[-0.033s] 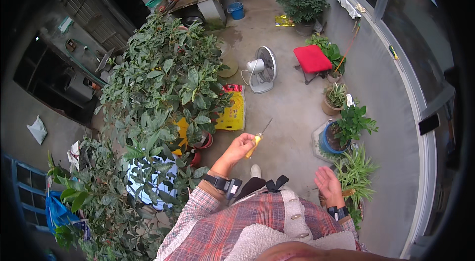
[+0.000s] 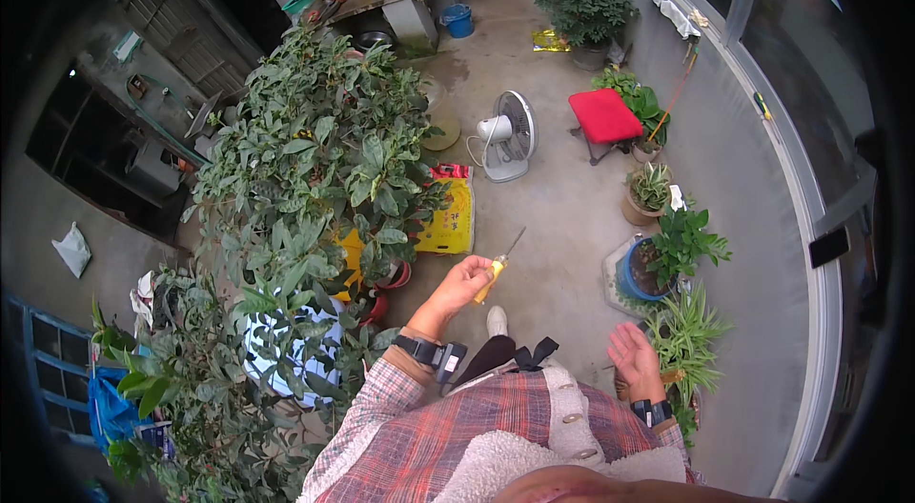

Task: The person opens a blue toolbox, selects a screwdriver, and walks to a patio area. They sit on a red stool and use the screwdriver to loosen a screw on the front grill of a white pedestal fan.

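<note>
My left hand (image 2: 460, 282) is closed around the yellow handle of a screwdriver (image 2: 495, 278). Its thin metal shaft points forward and slightly right, touching nothing. On the right, my right hand (image 2: 633, 351) is held out with the palm up, fingers spread apart and nothing in it. A spiky-leaved potted plant (image 2: 688, 336) is the thing nearest to that hand. Between and ahead of my hands lies bare concrete floor (image 2: 553, 284). My light shoe (image 2: 497, 320) shows below the screwdriver.
Leafy shrubs (image 2: 324, 150) crowd the left, beside a yellow bag (image 2: 448, 217) on the floor. Ahead stand a white fan (image 2: 508, 136) and a red-topped stool (image 2: 605, 117). A blue pot (image 2: 643, 269) and other plants line the right wall (image 2: 743, 217).
My leg and light shoe show slightly more below the left hand. The surroundings have shifted a little in view; both hands keep nearly the same pose.
</note>
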A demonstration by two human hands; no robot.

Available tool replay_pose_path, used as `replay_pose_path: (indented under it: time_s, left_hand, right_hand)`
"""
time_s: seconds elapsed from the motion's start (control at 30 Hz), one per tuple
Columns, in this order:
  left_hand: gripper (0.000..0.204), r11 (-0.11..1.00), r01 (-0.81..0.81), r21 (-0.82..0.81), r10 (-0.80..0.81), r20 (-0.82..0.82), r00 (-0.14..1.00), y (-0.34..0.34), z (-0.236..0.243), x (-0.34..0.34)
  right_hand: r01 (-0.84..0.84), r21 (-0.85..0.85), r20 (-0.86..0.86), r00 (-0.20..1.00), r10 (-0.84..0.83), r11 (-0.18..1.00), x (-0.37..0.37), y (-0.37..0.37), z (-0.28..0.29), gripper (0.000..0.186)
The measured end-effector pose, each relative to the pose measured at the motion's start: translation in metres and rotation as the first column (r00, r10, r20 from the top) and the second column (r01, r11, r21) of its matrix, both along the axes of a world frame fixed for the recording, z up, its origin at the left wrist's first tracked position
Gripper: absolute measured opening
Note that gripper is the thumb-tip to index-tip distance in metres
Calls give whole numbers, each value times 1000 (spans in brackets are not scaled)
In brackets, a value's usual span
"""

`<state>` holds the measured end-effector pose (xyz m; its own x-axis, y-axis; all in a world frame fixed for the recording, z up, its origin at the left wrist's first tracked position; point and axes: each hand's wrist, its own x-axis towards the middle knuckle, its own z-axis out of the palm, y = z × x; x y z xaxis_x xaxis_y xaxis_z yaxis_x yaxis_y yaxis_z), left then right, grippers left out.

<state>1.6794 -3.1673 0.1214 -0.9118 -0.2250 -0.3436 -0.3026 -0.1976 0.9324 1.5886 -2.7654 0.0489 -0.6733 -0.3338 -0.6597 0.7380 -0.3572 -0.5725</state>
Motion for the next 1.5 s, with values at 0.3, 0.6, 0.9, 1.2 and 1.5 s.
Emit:
replay_pose_path:
  time_s: [0.3,0.6,0.9,1.2,1.5]
  left_hand:
    - [24,988,-55,143,68,-90,994,-119,-27,-152]
    - [20,987,-120,106,117,36,992,-197,-48,-270]
    - [23,980,-178,86,177,22,984,-244,-78,-398]
    - [23,933,-356,-51,360,102,927,-267,-42,-467]
    - [16,831,-539,-136,555,155,817,-307,-61,-495]
  right_hand:
    - [5,67,-12,1000,-4,998,-126,-98,20,46]
    - [74,85,28,997,-76,994,-230,-179,49,41]
    - [-20,57,27,999,19,998,-409,-216,4,40]
    - [-238,32,21,971,237,971,-618,-262,-2,44]
    - [-452,16,21,892,451,892,-734,-394,6,36]
